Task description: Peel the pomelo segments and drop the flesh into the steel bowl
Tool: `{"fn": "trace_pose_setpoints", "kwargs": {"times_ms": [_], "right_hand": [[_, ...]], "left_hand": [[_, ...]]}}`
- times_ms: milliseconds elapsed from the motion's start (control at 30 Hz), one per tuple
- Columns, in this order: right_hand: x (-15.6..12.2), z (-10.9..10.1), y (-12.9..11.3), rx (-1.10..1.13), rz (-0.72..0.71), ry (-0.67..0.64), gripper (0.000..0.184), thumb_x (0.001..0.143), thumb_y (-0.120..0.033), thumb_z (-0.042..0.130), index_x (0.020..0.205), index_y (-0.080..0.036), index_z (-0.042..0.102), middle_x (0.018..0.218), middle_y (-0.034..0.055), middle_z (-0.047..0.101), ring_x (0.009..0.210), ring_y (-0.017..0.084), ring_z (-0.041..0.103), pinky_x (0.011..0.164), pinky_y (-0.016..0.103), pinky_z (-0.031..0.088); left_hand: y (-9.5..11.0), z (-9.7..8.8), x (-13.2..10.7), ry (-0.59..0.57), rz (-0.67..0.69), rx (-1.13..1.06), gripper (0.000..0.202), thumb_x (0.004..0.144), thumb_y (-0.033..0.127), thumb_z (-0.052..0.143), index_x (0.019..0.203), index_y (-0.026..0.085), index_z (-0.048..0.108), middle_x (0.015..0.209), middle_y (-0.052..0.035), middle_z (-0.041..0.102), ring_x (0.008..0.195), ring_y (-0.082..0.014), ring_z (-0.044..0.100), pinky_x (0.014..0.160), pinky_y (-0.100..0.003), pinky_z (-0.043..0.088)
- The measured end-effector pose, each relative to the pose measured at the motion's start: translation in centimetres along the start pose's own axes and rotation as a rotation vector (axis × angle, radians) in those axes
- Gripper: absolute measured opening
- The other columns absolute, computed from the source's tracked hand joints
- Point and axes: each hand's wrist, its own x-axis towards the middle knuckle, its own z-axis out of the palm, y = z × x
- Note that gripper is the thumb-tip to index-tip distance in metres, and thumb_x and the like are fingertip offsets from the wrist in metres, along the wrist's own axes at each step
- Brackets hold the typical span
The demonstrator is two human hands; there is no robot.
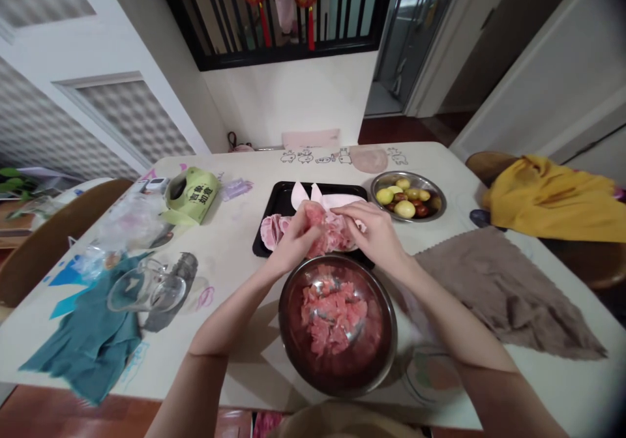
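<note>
A chunk of pink pomelo [315, 215] is held in my left hand [299, 229], the fingers closed around it. Fingers bent and pinched, my right hand [374, 229] is at the right side of the same chunk; the exact bit between its fingertips is too small to make out. Both hands are over the near part of a black tray [281, 193], where pale pink pomelo peel [274, 231] and torn membrane lie. Just in front of the tray stands a steel bowl [288, 343] with loose pieces of pink pomelo flesh [332, 317] inside.
A second steel bowl [437, 213] holds several green and brown fruits. To the right lies a brown cloth [513, 288]. On the left are a glass pitcher [141, 288], a teal cloth [95, 340], a green bag [193, 193] and clear plastic [132, 219].
</note>
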Motion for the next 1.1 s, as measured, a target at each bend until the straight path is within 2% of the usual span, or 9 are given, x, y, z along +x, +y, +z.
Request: {"fn": "trace_pose_setpoints", "kwargs": {"times_ms": [100, 200, 300, 433, 633, 733, 833, 933, 1100], "right_hand": [[-1.3, -1.0, -2.1, 0.157, 0.094, 0.086, 0.023, 0.099, -0.021, 0.056, 0.109, -0.023, 0.076, 0.105, 0.0048, 0.078, 0.098, 0.020, 0.072, 0.091, 0.036, 0.055], [-2.6, -1.2, -3.7, 0.254, 0.181, 0.071, 0.019, 0.093, -0.030, 0.069, 0.111, -0.026, 0.074, 0.111, 0.0035, 0.077, 0.100, 0.019, 0.071, 0.092, 0.035, 0.056], [-3.5, -0.5, -4.1, 0.342, 0.240, -0.014, 0.036, 0.082, -0.035, 0.081, 0.115, -0.025, 0.070, 0.113, 0.0045, 0.075, 0.095, 0.020, 0.070, 0.084, 0.034, 0.057], [-3.6, 0.7, -3.4, 0.415, 0.263, -0.077, 0.035, 0.082, -0.039, 0.080, 0.111, -0.023, 0.069, 0.107, 0.0055, 0.072, 0.091, 0.020, 0.067, 0.075, 0.032, 0.056], [-2.2, 1.6, -1.5, 0.578, 0.268, -0.041, 0.030, 0.083, -0.043, 0.078, 0.097, -0.021, 0.064, 0.091, 0.0014, 0.068, 0.083, 0.016, 0.066, 0.071, 0.027, 0.054], [-1.8, 1.8, -0.4, 0.514, 0.264, 0.045, 0.030, 0.084, -0.043, 0.076, 0.098, -0.020, 0.063, 0.092, 0.0012, 0.066, 0.083, 0.015, 0.063, 0.069, 0.025, 0.052], [-1.8, 1.9, 0.5, 0.413, 0.273, 0.093, 0.029, 0.086, -0.044, 0.074, 0.100, -0.020, 0.062, 0.094, 0.0017, 0.067, 0.084, 0.016, 0.063, 0.070, 0.026, 0.051], [-2.0, 1.8, 0.7, 0.309, 0.260, 0.133, 0.027, 0.088, -0.040, 0.072, 0.106, -0.022, 0.063, 0.102, 0.0042, 0.069, 0.092, 0.019, 0.065, 0.074, 0.029, 0.054], [-2.0, 0.4, -0.8, 0.027, 0.019, 0.272, 0.032, 0.089, -0.033, 0.075, 0.119, -0.026, 0.066, 0.119, 0.0093, 0.067, 0.113, 0.026, 0.062, 0.096, 0.045, 0.053]], "left_hand": [[0.2, 0.0, -1.6, -0.157, 0.148, 0.262, 0.028, 0.092, 0.028, 0.062, 0.115, 0.021, 0.049, 0.103, -0.0043, 0.058, 0.090, -0.0176, 0.058, 0.087, -0.033, 0.051], [0.1, 0.3, -2.7, -0.182, 0.272, 0.423, 0.038, 0.093, 0.024, 0.061, 0.126, 0.021, 0.041, 0.125, -0.0123, 0.054, 0.112, -0.0242, 0.059, 0.101, -0.040, 0.048], [-0.4, 0.7, -3.1, -0.173, 0.349, 0.464, 0.048, 0.089, 0.014, 0.062, 0.129, 0.022, 0.037, 0.129, -0.0149, 0.053, 0.121, -0.0278, 0.060, 0.103, -0.042, 0.049], [-1.2, 1.0, -2.9, -0.138, 0.401, 0.467, 0.048, 0.086, 0.009, 0.062, 0.125, 0.022, 0.038, 0.121, -0.0136, 0.059, 0.114, -0.0263, 0.064, 0.095, -0.039, 0.051], [-1.3, -0.3, -1.3, -0.156, 0.328, 0.438, 0.051, 0.084, 0.027, 0.078, 0.122, 0.022, 0.046, 0.100, -0.0065, 0.070, 0.091, -0.0207, 0.069, 0.081, -0.030, 0.050], [-1.3, -1.7, -0.3, -0.200, 0.341, 0.446, 0.046, 0.081, 0.032, 0.082, 0.118, 0.021, 0.056, 0.100, -0.0070, 0.073, 0.092, -0.0207, 0.072, 0.080, -0.028, 0.052], [-1.6, -2.6, 0.3, -0.100, 0.353, 0.484, 0.028, 0.084, 0.035, 0.080, 0.106, 0.020, 0.068, 0.095, -0.0075, 0.077, 0.085, -0.0196, 0.074, 0.074, -0.026, 0.053], [-1.7, -2.6, 0.4, 0.010, 0.400, 0.485, 0.021, 0.086, 0.032, 0.079, 0.103, 0.020, 0.074, 0.098, -0.0095, 0.079, 0.086, -0.0210, 0.075, 0.077, -0.028, 0.056], [-1.5, -1.8, 0.1, 0.058, 0.445, 0.519, 0.021, 0.089, 0.028, 0.075, 0.109, 0.023, 0.076, 0.106, -0.0100, 0.079, 0.089, -0.0208, 0.076, 0.082, -0.031, 0.058]]}}
